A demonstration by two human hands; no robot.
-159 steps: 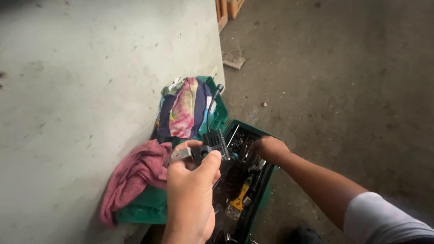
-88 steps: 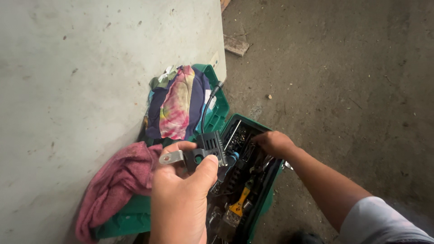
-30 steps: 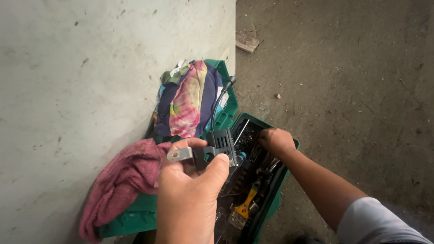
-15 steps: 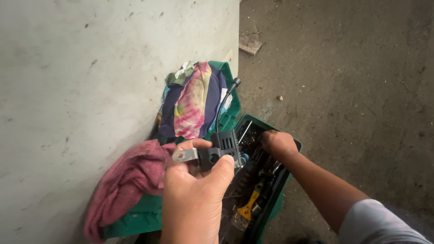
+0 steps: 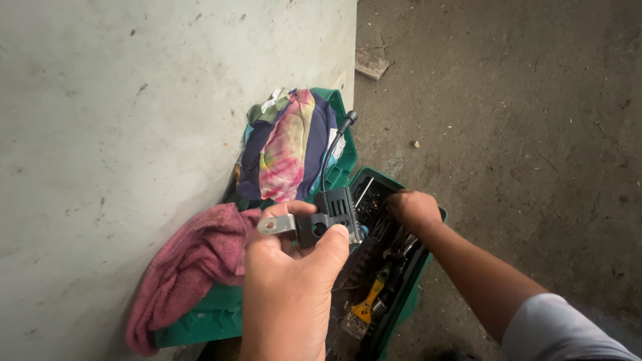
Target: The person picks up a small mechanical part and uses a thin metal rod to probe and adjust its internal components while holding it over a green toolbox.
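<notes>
My left hand point(image 5: 291, 281) is raised in the middle foreground and grips a small black device with a metal mounting tab point(image 5: 314, 217) and a thin black cable point(image 5: 333, 144) that curves up from it. My right hand point(image 5: 413, 208) reaches down into an open green toolbox point(image 5: 409, 309), its fingers curled among the dark tools at the box's far end. Whether it holds one of them I cannot tell. A yellow-handled tool point(image 5: 366, 309) lies in the box near me.
A green crate point(image 5: 200, 324) stands against the pale concrete wall point(image 5: 114, 113), with a pink cloth point(image 5: 190, 267) over its side and a tie-dye navy and pink cloth point(image 5: 287, 150) on top. Bare concrete floor point(image 5: 521, 120) stretches to the right; a small wood scrap point(image 5: 371, 63) lies far back.
The view has drifted a little. My left hand keeps holding the black device up, and my right hand stays inside the toolbox with only small shifts.
</notes>
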